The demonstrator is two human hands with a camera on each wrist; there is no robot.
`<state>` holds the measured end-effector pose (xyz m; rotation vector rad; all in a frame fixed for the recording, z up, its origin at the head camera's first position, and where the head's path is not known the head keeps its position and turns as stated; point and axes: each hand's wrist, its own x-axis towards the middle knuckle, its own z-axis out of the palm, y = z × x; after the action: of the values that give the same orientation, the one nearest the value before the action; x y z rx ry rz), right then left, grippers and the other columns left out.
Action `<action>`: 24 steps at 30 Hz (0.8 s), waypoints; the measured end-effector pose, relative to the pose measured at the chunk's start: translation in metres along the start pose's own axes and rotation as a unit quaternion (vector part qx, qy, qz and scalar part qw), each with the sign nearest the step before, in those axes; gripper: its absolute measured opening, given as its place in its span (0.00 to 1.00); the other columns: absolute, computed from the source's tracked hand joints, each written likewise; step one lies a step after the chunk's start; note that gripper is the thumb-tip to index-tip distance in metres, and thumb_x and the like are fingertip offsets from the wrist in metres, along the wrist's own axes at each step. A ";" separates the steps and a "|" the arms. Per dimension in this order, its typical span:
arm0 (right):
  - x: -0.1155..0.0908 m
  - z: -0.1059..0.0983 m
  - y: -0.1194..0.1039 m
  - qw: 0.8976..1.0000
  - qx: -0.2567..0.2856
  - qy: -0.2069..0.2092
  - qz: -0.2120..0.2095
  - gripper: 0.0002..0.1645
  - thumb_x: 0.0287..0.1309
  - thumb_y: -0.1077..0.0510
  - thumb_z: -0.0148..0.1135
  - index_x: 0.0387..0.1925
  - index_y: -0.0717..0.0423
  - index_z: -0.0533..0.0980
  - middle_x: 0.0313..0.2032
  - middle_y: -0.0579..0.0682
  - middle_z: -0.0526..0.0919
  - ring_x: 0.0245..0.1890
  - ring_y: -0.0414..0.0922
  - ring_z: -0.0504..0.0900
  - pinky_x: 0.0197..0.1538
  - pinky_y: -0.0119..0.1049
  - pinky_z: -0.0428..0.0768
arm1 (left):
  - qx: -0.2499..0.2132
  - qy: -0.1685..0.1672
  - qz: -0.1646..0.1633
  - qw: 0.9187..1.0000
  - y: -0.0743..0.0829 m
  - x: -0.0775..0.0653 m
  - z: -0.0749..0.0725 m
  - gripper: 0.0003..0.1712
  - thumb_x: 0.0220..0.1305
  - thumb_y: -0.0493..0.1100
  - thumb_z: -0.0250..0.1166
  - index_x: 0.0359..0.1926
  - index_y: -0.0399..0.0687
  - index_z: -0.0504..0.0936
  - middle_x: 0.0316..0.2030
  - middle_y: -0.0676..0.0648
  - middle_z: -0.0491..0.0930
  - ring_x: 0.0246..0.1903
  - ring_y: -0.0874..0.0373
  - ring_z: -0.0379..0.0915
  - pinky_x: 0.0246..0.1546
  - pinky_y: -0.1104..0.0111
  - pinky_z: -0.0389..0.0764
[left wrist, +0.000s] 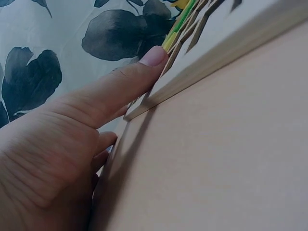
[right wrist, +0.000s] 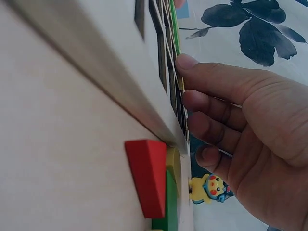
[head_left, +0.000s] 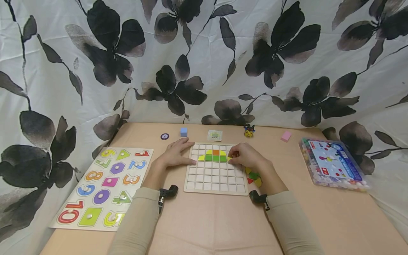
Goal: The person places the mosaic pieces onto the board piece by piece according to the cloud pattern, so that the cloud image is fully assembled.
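A white gridded board (head_left: pixel 204 177) lies on the table, with a row of green blocks (head_left: pixel 216 158), yellow blocks at the ends and an orange square (head_left: pixel 216 152) above. My left hand (head_left: pixel 175 154) rests at the board's left edge, fingers extended, its thumb (left wrist: pixel 154 57) on the rim. At the right end of the green row, my right hand (head_left: pixel 247 156) pinches a small yellow block (right wrist: pixel 181 83) between thumb and curled fingers, right at the grid. Loose blocks lie beside the board's right edge, among them a red one (right wrist: pixel 147 178) and a green one (head_left: pixel 254 175).
To the left lies a number-and-shape puzzle board (head_left: pixel 74 193). A clear box of colourful pieces (head_left: pixel 334 163) stands at the right. Along the back are a round dark token (head_left: pixel 164 136), a blue cube (head_left: pixel 183 132), a small card (head_left: pixel 215 135), a yellow figurine (head_left: pixel 249 130) and a pink block (head_left: pixel 285 136).
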<state>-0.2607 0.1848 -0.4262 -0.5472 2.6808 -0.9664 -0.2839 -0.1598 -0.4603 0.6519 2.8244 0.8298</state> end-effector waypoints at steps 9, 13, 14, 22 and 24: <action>-0.003 -0.002 0.000 1.000 0.010 -0.006 0.004 0.12 0.58 0.59 0.77 0.44 0.53 0.87 0.34 0.50 0.80 0.38 0.48 0.76 0.37 0.37 0.76 | -0.018 -0.043 0.001 0.999 -0.001 -0.003 -0.007 0.61 0.50 0.69 0.77 0.81 0.58 0.61 0.84 0.44 0.44 0.84 0.44 0.33 0.82 0.41 0.41; -0.005 -0.005 -0.002 1.000 0.025 -0.002 0.008 0.16 0.61 0.57 0.75 0.50 0.53 0.86 0.37 0.50 0.82 0.40 0.48 0.77 0.40 0.38 0.78 | -0.008 -0.053 0.010 0.999 -0.002 -0.003 -0.008 0.63 0.50 0.70 0.76 0.81 0.56 0.60 0.84 0.42 0.44 0.84 0.45 0.31 0.83 0.44 0.32; -0.005 -0.006 -0.003 1.000 0.027 0.000 0.009 0.17 0.62 0.56 0.74 0.52 0.53 0.85 0.38 0.49 0.82 0.40 0.48 0.77 0.41 0.38 0.79 | -0.005 -0.053 0.011 0.999 -0.002 -0.002 -0.009 0.63 0.50 0.70 0.76 0.81 0.56 0.60 0.84 0.41 0.44 0.84 0.45 0.31 0.82 0.44 0.30; -0.018 -0.014 -0.011 0.998 0.018 0.066 -0.003 0.18 0.69 0.49 0.68 0.58 0.47 0.83 0.45 0.45 0.81 0.47 0.49 0.75 0.45 0.42 0.79 | 0.011 -0.063 0.001 0.998 0.002 -0.002 -0.009 0.67 0.49 0.71 0.76 0.83 0.53 0.56 0.84 0.40 0.41 0.84 0.44 0.29 0.82 0.44 0.26; -0.023 -0.018 -0.011 0.996 0.008 0.089 -0.002 0.17 0.70 0.48 0.67 0.57 0.43 0.83 0.46 0.43 0.81 0.48 0.48 0.74 0.46 0.42 0.78 | 0.014 -0.066 -0.002 0.998 0.002 -0.002 -0.010 0.68 0.49 0.71 0.76 0.83 0.53 0.55 0.84 0.40 0.40 0.84 0.44 0.28 0.82 0.45 0.27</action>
<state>-0.2429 0.1966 -0.4031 -0.4852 2.8266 -1.0839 -0.2836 -0.1638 -0.4511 0.6777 2.7221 0.7196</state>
